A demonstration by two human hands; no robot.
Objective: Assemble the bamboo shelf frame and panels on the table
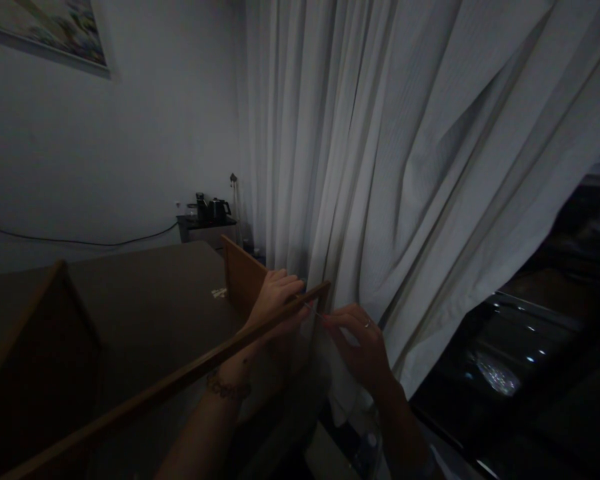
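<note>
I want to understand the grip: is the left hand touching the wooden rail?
Touching. The head view shows the left hand with its fingers curled over the top edge of the wooden rail, near the rail's end by the white curtain.

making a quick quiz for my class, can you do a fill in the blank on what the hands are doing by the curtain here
1. The left hand grips the top of a ____ rail.
2. The right hand pinches a thin pin-like object beside the white ____.
3. A bracelet sits on the ____ wrist.
4. A kettle stands on a small table below a ____ wall.

Missing words: wooden; curtain; left; white
</note>
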